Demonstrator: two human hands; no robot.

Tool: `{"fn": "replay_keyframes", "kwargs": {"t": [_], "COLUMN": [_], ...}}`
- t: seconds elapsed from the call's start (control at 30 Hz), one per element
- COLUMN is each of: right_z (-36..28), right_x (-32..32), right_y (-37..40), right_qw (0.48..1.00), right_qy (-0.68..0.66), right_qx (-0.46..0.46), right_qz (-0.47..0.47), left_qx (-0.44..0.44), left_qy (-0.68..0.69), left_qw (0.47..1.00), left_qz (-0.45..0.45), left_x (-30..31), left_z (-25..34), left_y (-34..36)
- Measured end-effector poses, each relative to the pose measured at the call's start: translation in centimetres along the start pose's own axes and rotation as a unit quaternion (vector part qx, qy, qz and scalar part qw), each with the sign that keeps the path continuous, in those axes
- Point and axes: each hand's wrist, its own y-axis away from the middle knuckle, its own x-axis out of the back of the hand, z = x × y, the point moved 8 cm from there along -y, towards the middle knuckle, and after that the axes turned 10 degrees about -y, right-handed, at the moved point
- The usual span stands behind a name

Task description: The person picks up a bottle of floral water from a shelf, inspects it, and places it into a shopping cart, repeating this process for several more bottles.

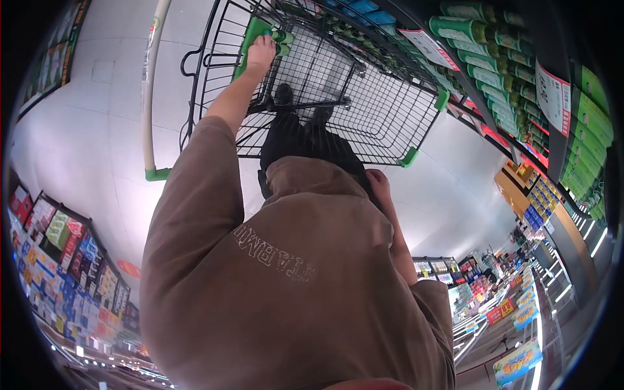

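Some green bottles (282, 49) lie against the left hand (260, 54) in the cart (383, 97).

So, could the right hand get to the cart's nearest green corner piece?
Probably yes. The right hand hangs low, a little short of the green corner piece of the cart, and nothing seems to stand between them.

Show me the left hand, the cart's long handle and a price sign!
Left hand (261, 56): head view, on its back.
Cart handle (149, 97): head view, on the long pale bar.
Price sign (552, 97): head view, on its white part.
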Motion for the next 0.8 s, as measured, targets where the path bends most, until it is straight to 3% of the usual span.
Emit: {"fn": "replay_keyframes", "kwargs": {"t": [0.03,0.1,0.57,0.73,0.8], "right_z": [-0.3,-1.0,-2.9,-3.3,-3.4], "right_x": [0.0,0.0,-0.6,-0.6,-0.7], "right_y": [0.2,0.4,1.4,1.6,1.8], "right_qw": [1.0,0.999,0.999,0.999,0.999], "right_qy": [-0.001,0.031,0.012,0.025,0.02], "right_qx": [-0.002,-0.004,-0.03,-0.036,-0.044], "right_qz": [0.005,0.014,0.029,0.031,0.024], "left_qx": [-0.004,-0.06,-0.136,-0.133,-0.123], "left_qy": [0.002,-0.141,-0.173,-0.093,-0.053], "left_qw": [1.0,0.978,0.969,0.984,0.988], "left_qz": [0.002,-0.141,-0.114,-0.07,-0.072], "left_x": [0.3,-1.6,-4.1,-3.6,-0.9], "left_z": [0.3,1.5,2.1,2.1,1.8], "left_y": [-0.4,-0.7,-1.3,-1.5,-0.7]}}
